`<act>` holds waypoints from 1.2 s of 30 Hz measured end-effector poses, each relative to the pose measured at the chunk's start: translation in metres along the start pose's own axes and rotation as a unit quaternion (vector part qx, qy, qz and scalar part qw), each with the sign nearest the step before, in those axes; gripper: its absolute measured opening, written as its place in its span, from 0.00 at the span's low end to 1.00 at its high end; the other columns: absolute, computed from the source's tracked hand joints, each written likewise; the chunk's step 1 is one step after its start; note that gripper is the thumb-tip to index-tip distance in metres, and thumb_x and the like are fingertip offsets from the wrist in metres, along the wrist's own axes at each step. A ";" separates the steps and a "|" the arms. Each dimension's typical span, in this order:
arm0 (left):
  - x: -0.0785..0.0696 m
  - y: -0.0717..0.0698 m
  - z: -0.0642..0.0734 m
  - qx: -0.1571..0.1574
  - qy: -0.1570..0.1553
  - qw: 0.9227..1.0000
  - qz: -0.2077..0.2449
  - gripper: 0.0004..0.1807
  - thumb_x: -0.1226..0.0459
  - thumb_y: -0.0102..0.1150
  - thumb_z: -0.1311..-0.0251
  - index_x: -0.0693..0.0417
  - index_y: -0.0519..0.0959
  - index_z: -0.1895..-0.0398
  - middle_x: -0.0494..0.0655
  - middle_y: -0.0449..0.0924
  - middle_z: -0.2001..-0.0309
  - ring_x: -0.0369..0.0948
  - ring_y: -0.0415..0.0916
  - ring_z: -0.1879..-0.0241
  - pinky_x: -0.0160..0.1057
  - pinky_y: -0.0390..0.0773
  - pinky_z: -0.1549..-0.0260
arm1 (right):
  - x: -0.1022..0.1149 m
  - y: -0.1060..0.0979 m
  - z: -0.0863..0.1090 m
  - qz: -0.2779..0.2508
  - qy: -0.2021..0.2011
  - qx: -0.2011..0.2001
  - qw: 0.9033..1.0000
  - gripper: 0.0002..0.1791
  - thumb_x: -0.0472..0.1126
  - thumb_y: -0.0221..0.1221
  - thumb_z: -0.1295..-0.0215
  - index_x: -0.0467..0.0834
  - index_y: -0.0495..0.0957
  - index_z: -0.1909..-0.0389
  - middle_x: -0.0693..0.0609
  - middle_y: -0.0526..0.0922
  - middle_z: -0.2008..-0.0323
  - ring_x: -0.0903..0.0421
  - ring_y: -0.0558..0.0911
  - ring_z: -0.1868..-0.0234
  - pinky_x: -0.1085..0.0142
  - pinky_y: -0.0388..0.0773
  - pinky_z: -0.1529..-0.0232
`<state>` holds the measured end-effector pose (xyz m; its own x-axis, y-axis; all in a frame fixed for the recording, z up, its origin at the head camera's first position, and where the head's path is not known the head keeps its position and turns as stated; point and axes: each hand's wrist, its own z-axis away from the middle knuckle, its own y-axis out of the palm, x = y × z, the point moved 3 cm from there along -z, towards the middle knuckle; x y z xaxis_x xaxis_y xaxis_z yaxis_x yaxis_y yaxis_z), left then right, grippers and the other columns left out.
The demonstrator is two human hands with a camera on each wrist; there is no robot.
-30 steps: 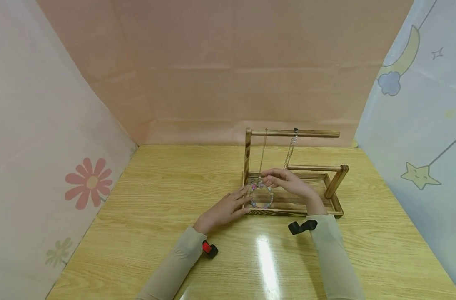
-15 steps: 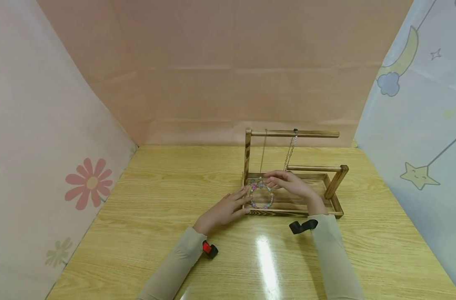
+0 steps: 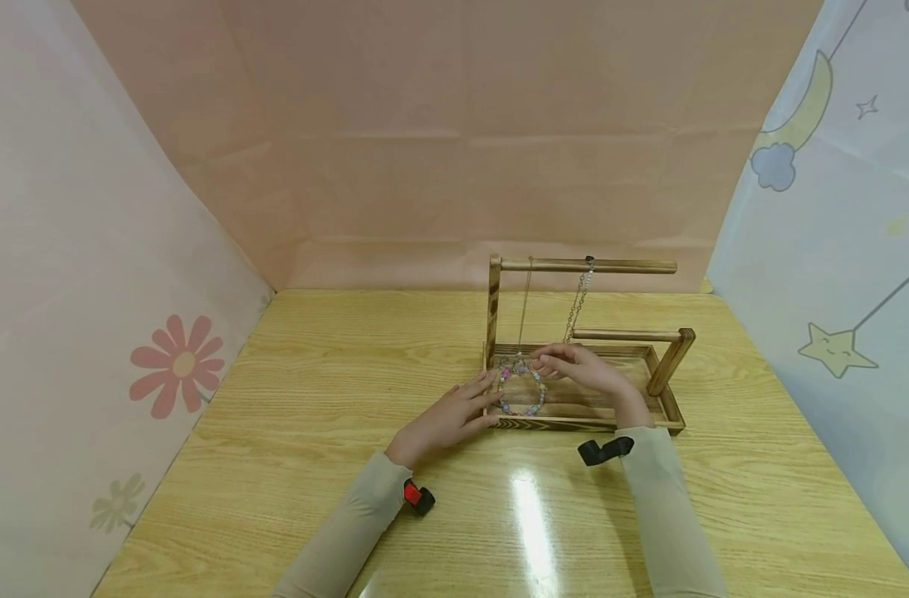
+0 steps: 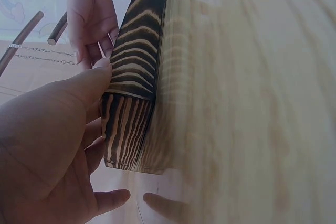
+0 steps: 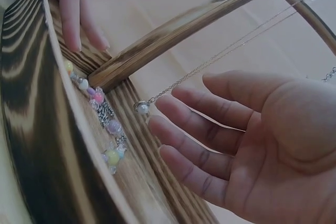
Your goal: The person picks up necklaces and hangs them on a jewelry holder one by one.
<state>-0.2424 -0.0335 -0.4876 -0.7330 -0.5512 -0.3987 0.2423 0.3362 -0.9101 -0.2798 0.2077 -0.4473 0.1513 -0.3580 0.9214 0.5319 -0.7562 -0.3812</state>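
A wooden jewelry stand [image 3: 588,423], with a shallow tray base and two bars, sits on the table. My left hand [image 3: 450,415] rests at its left end, fingers extended over the end wall and the thumb [image 4: 97,77] at the front rim. A pastel bead bracelet [image 3: 532,409] lies in a ring in the tray's left part. My right hand [image 3: 584,370] hovers over the tray, fingers loosely bent and holding nothing. Close to its fingertips [image 5: 164,103] hangs the small pearl pendant [image 5: 142,108] of a thin necklace [image 3: 525,303] looped over the upper bar.
A silver chain [image 3: 577,303] hangs farther right on the upper bar [image 3: 633,267]. The lower bar [image 3: 626,335] extends left from a short post [image 3: 671,363]. A pink backdrop [image 3: 379,166] stands behind the wooden table [image 3: 334,357], with printed sheets at both sides.
My right hand has drawn slightly right, away from the pendant and bead bracelet. The left hand, stand and bracelet look the same.
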 end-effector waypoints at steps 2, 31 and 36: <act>0.000 0.000 0.000 0.000 0.001 1.000 -0.001 0.30 0.47 0.35 0.37 0.46 0.52 0.34 0.45 0.37 0.31 0.41 0.33 0.32 0.58 0.51 0.43 | -0.002 0.000 0.000 0.004 0.003 0.001 1.000 0.22 0.46 0.43 0.33 0.38 0.64 0.43 0.37 0.70 0.48 0.39 0.71 0.50 0.47 0.66 0.49; -0.002 -0.001 0.000 0.006 -0.003 1.000 -0.008 0.29 0.47 0.35 0.37 0.46 0.53 0.34 0.45 0.36 0.31 0.41 0.33 0.32 0.58 0.50 0.42 | -0.027 0.000 -0.001 0.016 0.074 -0.002 0.997 0.21 0.43 0.43 0.33 0.31 0.66 0.46 0.36 0.75 0.56 0.45 0.77 0.59 0.57 0.74 0.57; -0.001 0.000 0.000 0.006 -0.002 1.000 -0.006 0.30 0.46 0.35 0.37 0.46 0.54 0.34 0.45 0.36 0.31 0.41 0.33 0.32 0.58 0.49 0.42 | -0.031 -0.002 -0.001 0.031 0.089 -0.006 0.996 0.22 0.44 0.43 0.33 0.31 0.67 0.47 0.38 0.77 0.57 0.48 0.78 0.60 0.60 0.75 0.58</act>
<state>-0.2415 -0.0327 -0.4871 -0.7327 -0.5587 -0.3886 0.2411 0.3208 -0.9159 -0.2864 0.2197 -0.4747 0.0325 -0.4945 0.8686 0.5153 -0.7363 -0.4385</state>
